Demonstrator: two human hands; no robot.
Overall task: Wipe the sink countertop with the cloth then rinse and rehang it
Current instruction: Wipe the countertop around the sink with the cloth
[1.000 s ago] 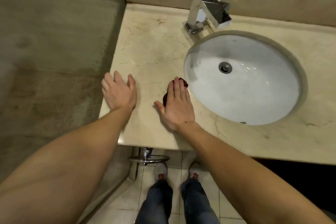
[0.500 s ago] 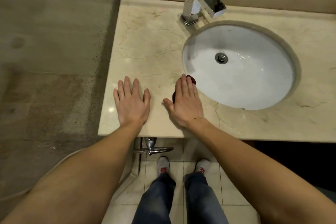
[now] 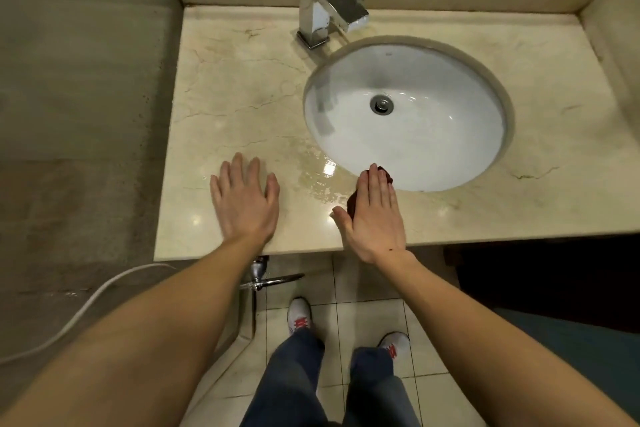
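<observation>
A dark red cloth lies on the beige marble countertop at the front rim of the white oval sink basin. My right hand presses flat on the cloth, fingers together, hiding most of it; only its left edge and a tip past my fingertips show. My left hand rests flat on the bare counter near the front edge, fingers spread, holding nothing. A wet streak shines between my hands.
A square chrome faucet stands behind the basin. Stone walls close the counter at the left, back and right. Under the front edge are a chrome valve, a white hose and my feet on pale floor tiles.
My right hand and the cloth have slid right along the basin's front rim, leaving a wet streak. My left hand stays flat on the counter. The camera view has shifted back and to the right.
</observation>
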